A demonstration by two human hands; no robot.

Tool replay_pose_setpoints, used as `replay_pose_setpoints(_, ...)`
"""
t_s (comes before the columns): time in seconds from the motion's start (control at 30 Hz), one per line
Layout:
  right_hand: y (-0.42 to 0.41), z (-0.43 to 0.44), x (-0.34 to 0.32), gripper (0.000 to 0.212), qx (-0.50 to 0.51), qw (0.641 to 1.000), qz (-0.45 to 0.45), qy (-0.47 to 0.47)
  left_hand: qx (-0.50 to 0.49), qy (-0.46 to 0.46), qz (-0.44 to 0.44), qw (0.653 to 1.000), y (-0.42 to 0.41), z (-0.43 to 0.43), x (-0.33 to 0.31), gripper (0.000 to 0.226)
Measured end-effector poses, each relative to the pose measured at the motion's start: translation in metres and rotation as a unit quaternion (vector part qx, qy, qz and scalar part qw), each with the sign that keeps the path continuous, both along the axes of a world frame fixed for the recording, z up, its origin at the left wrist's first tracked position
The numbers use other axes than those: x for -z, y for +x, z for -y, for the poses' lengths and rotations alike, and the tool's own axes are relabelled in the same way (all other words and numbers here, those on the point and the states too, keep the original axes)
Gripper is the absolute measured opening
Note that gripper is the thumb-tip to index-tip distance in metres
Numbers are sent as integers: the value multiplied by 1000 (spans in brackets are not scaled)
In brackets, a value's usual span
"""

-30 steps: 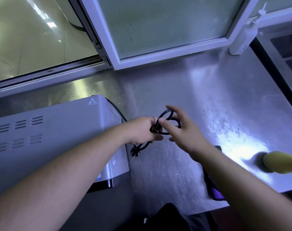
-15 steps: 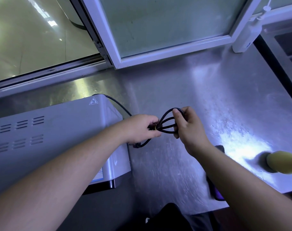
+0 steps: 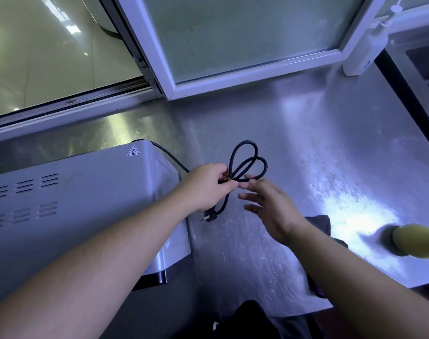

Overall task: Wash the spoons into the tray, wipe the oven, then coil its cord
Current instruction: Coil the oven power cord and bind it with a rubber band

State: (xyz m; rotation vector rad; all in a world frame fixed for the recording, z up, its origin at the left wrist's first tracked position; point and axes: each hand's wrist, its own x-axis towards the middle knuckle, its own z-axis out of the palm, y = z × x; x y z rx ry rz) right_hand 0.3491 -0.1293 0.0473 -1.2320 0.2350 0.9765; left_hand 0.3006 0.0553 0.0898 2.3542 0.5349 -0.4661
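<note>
A silver oven [image 3: 81, 204] stands at the left of the steel counter. Its black cord [image 3: 247, 160] runs from behind the oven and is folded into two loops that stand up above my left hand [image 3: 208, 187]. My left hand pinches the folded cord at a yellow tie, just right of the oven's corner. The plug [image 3: 208, 217] hangs below that hand. My right hand [image 3: 269, 206] hovers beside the loops with its fingers spread and holds nothing.
The steel counter [image 3: 306, 143] stretches to the right under a white-framed window [image 3: 233, 77]. A dark cloth [image 3: 323, 223] lies behind my right forearm. A yellow rounded object [image 3: 414, 243] sits at the right edge. A white bottle [image 3: 365, 52] stands at the back right.
My right hand has let go of the cord loops and drawn back towards me with its fingers spread. The loops now stand free above my left hand, and the plug hangs lower.
</note>
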Motion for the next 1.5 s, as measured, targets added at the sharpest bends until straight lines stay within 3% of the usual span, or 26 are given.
replay_pose_setpoints(0.17,-9,-15,3,27,0,1000,-2,2,-31,-9,21,999,0,7,6,17)
replay_pose_setpoints(0.23,-9,-21,4,26,4,1000,5,-4,-30,-7,34,999,-1,8,9,17)
replay_pose_setpoints(0.4,-7,-30,13,31,14,999,21,-21,-37,-6,64,997,-3,6,16,42)
replay_pose_setpoints(0.63,4,-40,42,26,23,998,19,-60,36,62,60,996,-17,-9,20,28)
replay_pose_setpoints(0.8,12,-55,63,23,2,996,-1,-93,40,133,-5,990,-12,-22,14,23)
replay_pose_setpoints(0.97,19,-76,89,28,-32,990,-22,-135,91,175,-123,973,-4,-19,17,29)
replay_pose_setpoints(1.13,24,-96,108,30,-56,980,-32,-191,88,192,-146,966,13,-14,20,26)
replay_pose_setpoints(1.5,37,-126,132,39,-153,937,52,-310,134,233,-252,930,23,-15,19,40)
